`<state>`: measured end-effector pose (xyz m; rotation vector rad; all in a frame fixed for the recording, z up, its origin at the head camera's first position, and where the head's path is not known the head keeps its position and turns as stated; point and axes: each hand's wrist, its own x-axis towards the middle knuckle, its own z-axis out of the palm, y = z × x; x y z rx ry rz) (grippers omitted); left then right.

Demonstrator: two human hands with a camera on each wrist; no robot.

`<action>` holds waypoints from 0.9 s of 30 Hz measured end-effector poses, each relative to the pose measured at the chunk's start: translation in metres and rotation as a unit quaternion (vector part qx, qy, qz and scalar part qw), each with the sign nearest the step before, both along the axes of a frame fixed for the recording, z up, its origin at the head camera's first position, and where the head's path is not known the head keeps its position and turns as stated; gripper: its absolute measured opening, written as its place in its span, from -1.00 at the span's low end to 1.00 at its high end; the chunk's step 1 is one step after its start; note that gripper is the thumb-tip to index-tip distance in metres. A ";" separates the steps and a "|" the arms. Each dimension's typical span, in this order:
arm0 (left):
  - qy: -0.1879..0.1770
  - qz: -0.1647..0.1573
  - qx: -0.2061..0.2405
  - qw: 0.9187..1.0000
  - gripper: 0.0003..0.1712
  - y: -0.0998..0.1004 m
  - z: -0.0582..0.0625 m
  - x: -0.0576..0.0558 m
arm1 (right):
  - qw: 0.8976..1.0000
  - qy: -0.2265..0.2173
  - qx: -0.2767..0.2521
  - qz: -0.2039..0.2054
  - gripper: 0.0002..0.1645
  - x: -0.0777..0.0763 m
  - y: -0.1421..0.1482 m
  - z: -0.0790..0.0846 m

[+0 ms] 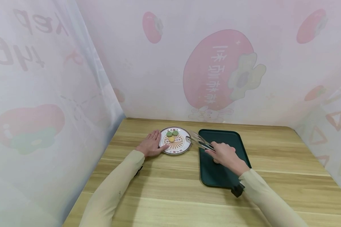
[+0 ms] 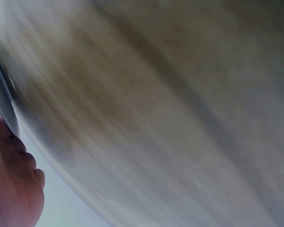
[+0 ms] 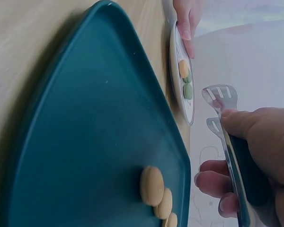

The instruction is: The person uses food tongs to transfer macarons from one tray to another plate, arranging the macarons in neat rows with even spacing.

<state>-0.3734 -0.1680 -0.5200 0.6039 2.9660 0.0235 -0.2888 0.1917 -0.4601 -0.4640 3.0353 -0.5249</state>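
Note:
My left hand (image 1: 152, 145) grips the left rim of a round white plate (image 1: 183, 146), its thumb lying over the edge. On the plate sit two green macarons (image 1: 169, 134) and a yellow macaron (image 1: 171, 139). My right hand (image 1: 225, 156) holds metal tongs (image 3: 236, 172) with dark handle grips above a dark green tray (image 1: 216, 178). The tongs' slotted tips point left toward the plate, apart and with nothing visible between them. Several tan macarons (image 3: 152, 186) stand in a row on the tray; the right hand mostly hides them in the head view.
Everything stands on a wood-grain table (image 1: 170, 195), the tray to the right of the plate. A pale printed curtain (image 1: 159, 78) surrounds the table's back and sides. A black wrist device (image 1: 237, 190) hangs below the right sleeve.

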 end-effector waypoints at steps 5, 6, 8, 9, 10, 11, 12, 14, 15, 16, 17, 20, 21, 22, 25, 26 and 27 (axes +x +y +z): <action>0.001 0.001 0.000 1.000 0.19 -0.001 -0.001 -0.001 | 0.999 0.041 -0.005 0.027 -0.65 0.005 0.011 -0.004; 0.002 0.001 0.000 1.000 0.19 -0.001 -0.001 -0.001 | 0.999 0.043 -0.010 0.031 -0.66 0.005 0.013 -0.004; 0.003 0.001 -0.002 1.000 0.19 -0.001 -0.002 -0.001 | 0.998 0.045 -0.015 0.033 -0.67 0.008 0.017 -0.005; 0.004 0.001 -0.004 1.000 0.19 -0.001 -0.003 -0.002 | 0.998 0.047 -0.015 0.033 -0.68 0.009 0.018 -0.005; 0.005 0.001 -0.003 1.000 0.19 -0.001 -0.003 -0.002 | 0.998 0.049 -0.015 0.033 -0.68 0.010 0.020 -0.005; 0.005 0.001 -0.004 1.000 0.19 -0.001 -0.004 -0.002 | 0.998 0.052 -0.016 0.032 -0.67 0.011 0.022 -0.005; 0.006 0.001 -0.003 1.000 0.19 -0.001 -0.004 -0.002 | 0.998 0.055 -0.015 0.031 -0.67 0.011 0.025 -0.006; 0.008 0.001 -0.003 1.000 0.19 -0.001 -0.004 -0.002 | 0.998 0.060 -0.011 0.028 -0.67 0.013 0.029 -0.006; 0.009 0.001 -0.003 1.000 0.19 -0.001 -0.004 -0.002 | 0.998 0.062 -0.010 0.025 -0.67 0.014 0.031 -0.006; 0.009 0.001 -0.003 1.000 0.18 -0.001 -0.004 -0.002 | 0.998 0.063 -0.009 0.024 -0.67 0.014 0.033 -0.007; 0.009 0.001 -0.005 1.000 0.18 -0.001 -0.004 -0.002 | 0.998 0.064 -0.008 0.022 -0.67 0.015 0.035 -0.007; 0.010 0.002 -0.005 1.000 0.17 -0.001 -0.004 -0.002 | 0.997 0.068 -0.005 0.018 -0.67 0.016 0.042 -0.007; 0.010 0.002 -0.004 1.000 0.17 -0.001 -0.004 -0.002 | 0.997 0.073 -0.002 0.018 -0.67 0.017 0.044 -0.008; 0.010 0.002 -0.003 1.000 0.16 -0.001 -0.004 -0.002 | 0.997 0.077 0.001 0.018 -0.67 0.018 0.047 -0.008; 0.012 0.002 0.001 1.000 0.16 -0.001 -0.005 -0.002 | 0.996 0.088 0.009 0.017 -0.67 0.020 0.054 -0.008; 0.012 0.002 0.000 1.000 0.17 -0.001 -0.005 -0.002 | 0.996 0.092 0.012 0.015 -0.67 0.021 0.057 -0.008; 0.013 0.002 0.000 1.000 0.17 -0.001 -0.005 -0.002 | 0.996 0.092 0.011 0.014 -0.67 0.021 0.059 -0.008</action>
